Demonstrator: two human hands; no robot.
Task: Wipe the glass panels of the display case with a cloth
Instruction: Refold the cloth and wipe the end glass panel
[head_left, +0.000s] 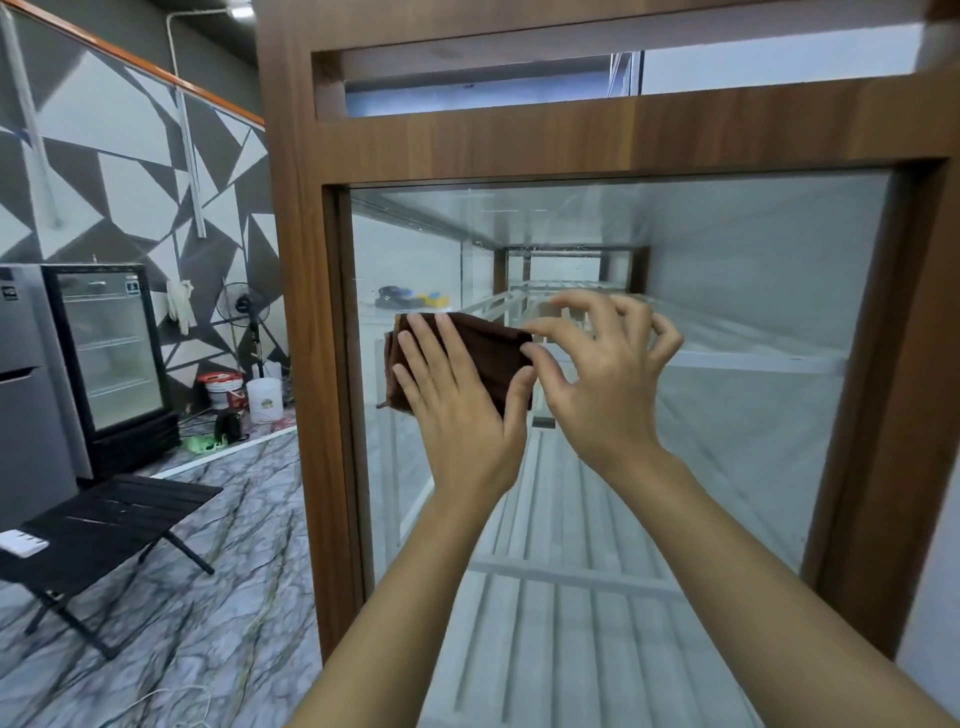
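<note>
Two bare forearms are extended from the bottom edge toward the clear glass panel (727, 322) set in the brown wood-grain frame of the display case (306, 312). A folded dark brown cloth (488, 348) is held flat against that panel, apparently so that the whole pad bears on the glass. The left hand (457, 395) is laid over the cloth with fingers spread and palm pressing; it is not closed around the fabric. The right hand (608, 374) is positioned just beside the cloth, at its right edge, with thumb and forefinger pinching or about to pinch the corner, probably to square the fold; the remaining fingers are curled loosely apart. White slatted shelves (571, 587) are visible behind the glass.
</note>
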